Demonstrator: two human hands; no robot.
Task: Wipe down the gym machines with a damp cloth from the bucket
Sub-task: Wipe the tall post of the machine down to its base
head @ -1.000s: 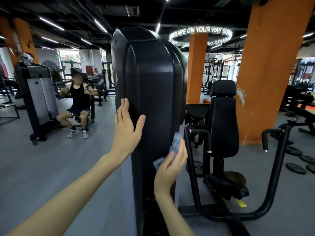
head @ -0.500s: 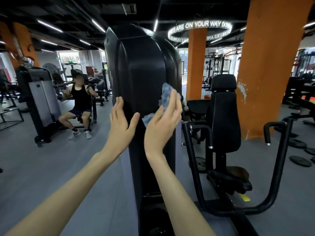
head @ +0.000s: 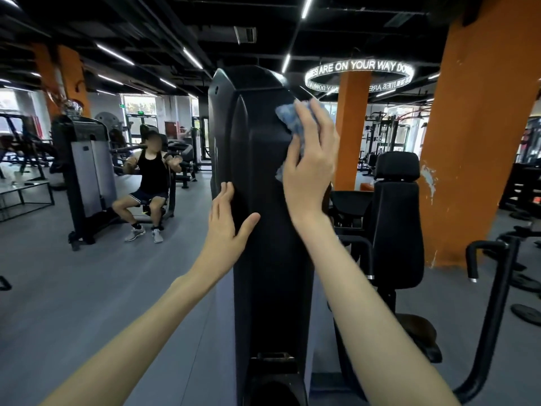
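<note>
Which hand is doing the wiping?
The right hand, pressing the blue cloth high on the black machine cover; the left hand rests flat lower down, holding nothing.

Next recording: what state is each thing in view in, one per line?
black shroud: upright
blue cloth: pressed against the shroud's upper right
right hand: fingers straight, pressing the cloth
left hand: open, flat on the shroud's left edge
padded seat: unoccupied
far machine: in use by a seated person
</note>
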